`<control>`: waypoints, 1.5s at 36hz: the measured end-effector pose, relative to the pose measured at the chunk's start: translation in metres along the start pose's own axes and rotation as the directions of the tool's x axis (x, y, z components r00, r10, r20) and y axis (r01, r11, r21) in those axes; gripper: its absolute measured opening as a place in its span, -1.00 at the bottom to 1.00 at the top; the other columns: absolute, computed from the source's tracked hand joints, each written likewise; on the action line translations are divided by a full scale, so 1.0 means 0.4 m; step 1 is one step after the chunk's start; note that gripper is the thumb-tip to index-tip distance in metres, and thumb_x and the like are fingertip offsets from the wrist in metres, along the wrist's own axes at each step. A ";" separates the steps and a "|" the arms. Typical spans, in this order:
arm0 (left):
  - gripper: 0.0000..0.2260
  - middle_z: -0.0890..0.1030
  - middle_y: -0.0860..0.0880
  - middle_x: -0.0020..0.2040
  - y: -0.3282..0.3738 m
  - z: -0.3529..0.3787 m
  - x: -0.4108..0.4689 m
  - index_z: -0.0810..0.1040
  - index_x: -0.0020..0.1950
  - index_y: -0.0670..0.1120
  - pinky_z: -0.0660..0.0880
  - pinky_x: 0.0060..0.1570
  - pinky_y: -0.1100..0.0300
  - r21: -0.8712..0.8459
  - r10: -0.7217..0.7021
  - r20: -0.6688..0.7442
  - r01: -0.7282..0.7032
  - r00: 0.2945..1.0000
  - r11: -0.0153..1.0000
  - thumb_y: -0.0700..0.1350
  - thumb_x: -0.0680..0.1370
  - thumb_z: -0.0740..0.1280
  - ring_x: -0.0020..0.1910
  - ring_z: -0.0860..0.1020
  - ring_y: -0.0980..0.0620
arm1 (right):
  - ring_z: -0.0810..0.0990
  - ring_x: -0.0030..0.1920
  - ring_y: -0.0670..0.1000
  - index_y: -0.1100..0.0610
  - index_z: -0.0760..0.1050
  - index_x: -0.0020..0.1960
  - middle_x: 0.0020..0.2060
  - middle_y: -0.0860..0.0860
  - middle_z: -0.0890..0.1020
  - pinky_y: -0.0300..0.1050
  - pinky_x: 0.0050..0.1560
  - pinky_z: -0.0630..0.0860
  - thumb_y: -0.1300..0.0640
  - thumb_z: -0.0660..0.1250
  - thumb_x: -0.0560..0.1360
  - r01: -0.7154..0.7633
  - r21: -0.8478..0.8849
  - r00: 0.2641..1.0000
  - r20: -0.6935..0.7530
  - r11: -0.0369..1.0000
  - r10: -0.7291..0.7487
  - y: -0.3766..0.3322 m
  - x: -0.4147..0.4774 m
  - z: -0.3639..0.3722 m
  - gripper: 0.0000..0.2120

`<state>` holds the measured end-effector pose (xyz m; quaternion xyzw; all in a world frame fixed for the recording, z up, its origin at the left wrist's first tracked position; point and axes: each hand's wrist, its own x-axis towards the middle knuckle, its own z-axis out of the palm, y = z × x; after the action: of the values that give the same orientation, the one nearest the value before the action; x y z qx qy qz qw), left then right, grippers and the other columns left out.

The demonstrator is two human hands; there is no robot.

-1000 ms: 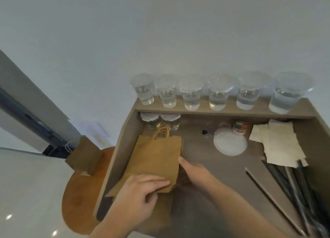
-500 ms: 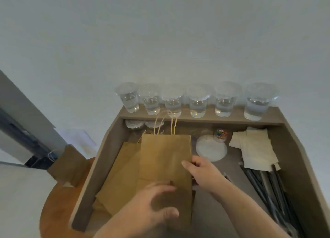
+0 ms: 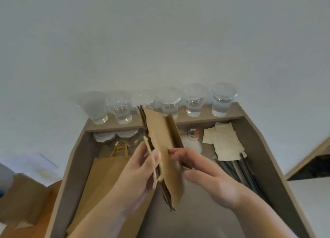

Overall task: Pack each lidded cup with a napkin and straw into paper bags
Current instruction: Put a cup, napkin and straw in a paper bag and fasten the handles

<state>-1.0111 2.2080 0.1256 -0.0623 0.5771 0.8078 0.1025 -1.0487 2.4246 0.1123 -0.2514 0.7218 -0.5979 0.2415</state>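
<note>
"Fingers (image 3: 157, 156), what have they got?"

"Both sets are curled, pinching the folded paper bag (image 3: 163, 145): left hand (image 3: 139, 171) at its left edge, right hand (image 3: 207, 175) opposite, bag held edge-up."

"Cups?"

"The lidded cups (image 3: 195, 102) line the shelf (image 3: 205, 119) beyond the fingers; napkins (image 3: 225, 141) and straws (image 3: 240, 168) lie right."

The bag (image 3: 167, 148) is matt brown kraft paper. The cups (image 3: 194, 102) behind it are clear, glossy plastic. The napkins (image 3: 226, 143) are soft, off-white paper.
</note>
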 end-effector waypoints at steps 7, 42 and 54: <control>-0.67 0.72 -0.22 0.14 0.031 -0.080 -0.001 0.68 0.20 0.01 0.70 -0.01 -0.02 0.092 0.039 0.131 -0.051 0.991 0.994 -0.07 0.45 0.57 0.11 0.72 -0.19 | 0.52 0.47 -0.02 -0.34 0.15 0.62 0.45 -0.16 0.51 0.16 0.44 0.52 -0.53 0.42 0.41 -0.072 -0.016 0.986 -0.154 0.997 0.068 -0.071 0.053 0.113 -0.11; -0.64 0.71 0.01 -0.29 0.132 -0.067 0.055 0.58 0.04 0.32 0.60 -0.20 -0.04 0.820 0.028 -0.115 0.078 0.993 0.567 0.02 0.29 0.30 -0.30 0.67 0.01 | 0.67 0.09 0.32 0.27 0.58 0.21 0.05 0.29 0.69 0.23 0.16 0.65 0.28 0.33 0.29 -0.439 -0.022 0.849 -0.338 0.898 0.406 -0.071 0.004 -0.206 -0.52; -0.64 0.65 0.35 -0.07 0.033 0.106 0.026 0.48 0.14 0.38 0.44 -0.29 0.42 0.863 0.075 -0.207 0.147 0.975 0.483 -0.13 0.60 0.35 -0.13 0.60 0.26 | 0.73 -0.02 -0.19 -0.28 0.35 0.35 -0.03 -0.16 0.74 -0.02 0.12 0.69 -0.42 0.28 0.49 -0.233 -0.412 0.970 -0.029 0.881 0.243 0.049 0.041 -0.204 -0.51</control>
<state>-1.0235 2.2448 0.1491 -0.1013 0.9132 0.3880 0.0732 -1.1155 2.4777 0.1061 -0.2133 0.8541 -0.3949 0.2630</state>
